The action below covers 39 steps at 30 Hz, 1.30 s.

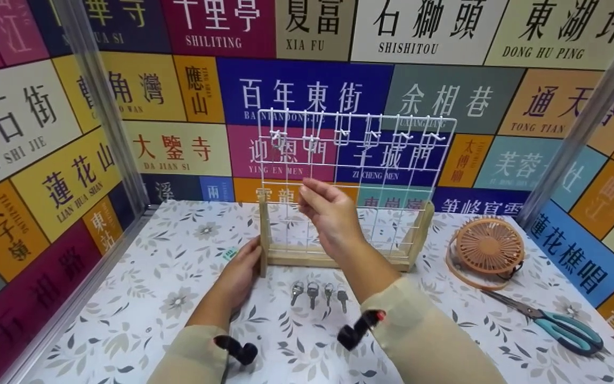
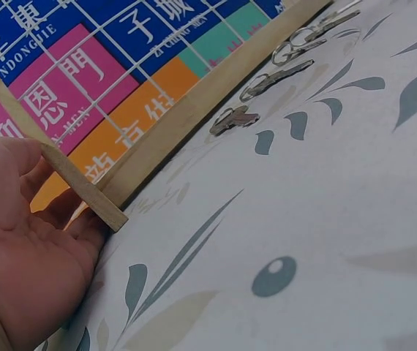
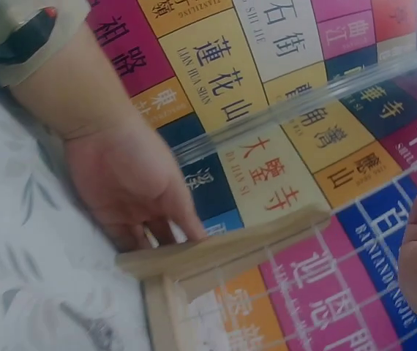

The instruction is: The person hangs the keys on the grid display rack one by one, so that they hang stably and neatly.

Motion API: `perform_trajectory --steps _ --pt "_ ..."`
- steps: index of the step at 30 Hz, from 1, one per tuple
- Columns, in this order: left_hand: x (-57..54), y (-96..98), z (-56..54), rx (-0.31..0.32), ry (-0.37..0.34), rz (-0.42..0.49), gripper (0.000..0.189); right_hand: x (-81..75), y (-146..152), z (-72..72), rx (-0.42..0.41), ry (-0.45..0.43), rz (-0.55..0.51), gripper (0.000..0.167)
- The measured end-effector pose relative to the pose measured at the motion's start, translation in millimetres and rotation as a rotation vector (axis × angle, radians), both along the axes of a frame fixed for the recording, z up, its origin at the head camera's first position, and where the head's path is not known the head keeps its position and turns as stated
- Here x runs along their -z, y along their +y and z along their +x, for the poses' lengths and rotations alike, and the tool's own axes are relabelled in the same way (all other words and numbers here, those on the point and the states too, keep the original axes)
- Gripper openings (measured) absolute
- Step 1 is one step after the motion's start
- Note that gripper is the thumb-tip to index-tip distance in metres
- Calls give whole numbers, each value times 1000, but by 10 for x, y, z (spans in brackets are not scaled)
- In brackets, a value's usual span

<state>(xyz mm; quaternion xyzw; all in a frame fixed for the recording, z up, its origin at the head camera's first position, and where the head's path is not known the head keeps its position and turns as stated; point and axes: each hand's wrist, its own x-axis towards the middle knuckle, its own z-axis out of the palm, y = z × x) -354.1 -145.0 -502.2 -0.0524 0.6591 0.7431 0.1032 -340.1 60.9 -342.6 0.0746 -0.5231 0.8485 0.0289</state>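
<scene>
Below the right hand (image 1: 333, 213), hold unclear, four keys (image 1: 313, 297); left hand (image 1: 239, 273) around rack post (image 1: 264, 226).

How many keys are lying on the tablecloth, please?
4. They lie in one row in front of the rack: the leftmost key, the second key, the third key and the rightmost key. The right forearm may hide more.

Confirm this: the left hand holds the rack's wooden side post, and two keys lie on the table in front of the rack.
Only the count is wrong: the head view shows four keys on the table in front of the rack.
</scene>
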Motion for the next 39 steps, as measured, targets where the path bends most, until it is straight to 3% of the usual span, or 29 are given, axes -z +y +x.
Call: perform_trajectory --steps 8,15,19,31,39 --pt "18 15 -5 -8 10 34 53 476 578 144 -22 37 127 21" --pt "-2 16 -5 -13 -13 17 52 729 1126 178 -39 9 352 20" --pt "-13 7 1 -11 -25 3 51 848 1345 145 -49 -28 411 23" --pt "-12 -6 6 -16 -32 -12 52 1232 1530 38 -38 -124 591 33" --pt "19 10 -9 -7 -9 16 53 1527 1594 -12 -93 -133 844 34"
